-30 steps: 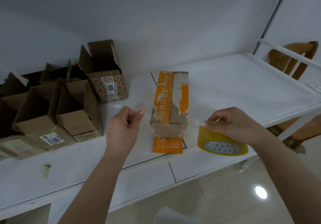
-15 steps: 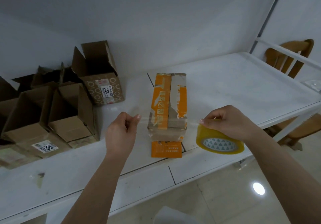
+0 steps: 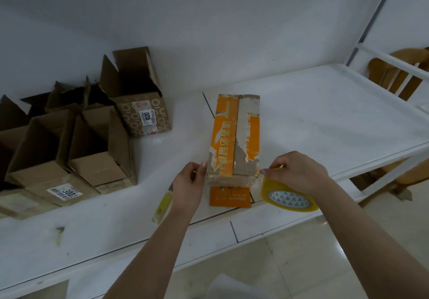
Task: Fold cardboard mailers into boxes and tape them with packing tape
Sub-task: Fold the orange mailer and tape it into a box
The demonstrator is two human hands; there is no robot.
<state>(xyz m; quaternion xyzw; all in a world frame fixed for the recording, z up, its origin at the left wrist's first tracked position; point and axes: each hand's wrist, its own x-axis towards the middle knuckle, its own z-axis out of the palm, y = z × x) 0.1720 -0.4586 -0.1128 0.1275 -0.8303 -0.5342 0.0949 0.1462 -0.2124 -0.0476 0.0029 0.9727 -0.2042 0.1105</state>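
The left hand is pinching the tape end beside the orange box; the right hand is gripping the tape roll, fingers curled.

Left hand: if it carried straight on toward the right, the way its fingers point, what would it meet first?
Most likely the orange box: the left hand sits at its near-left corner, fingertips about touching it. Depth is unclear.
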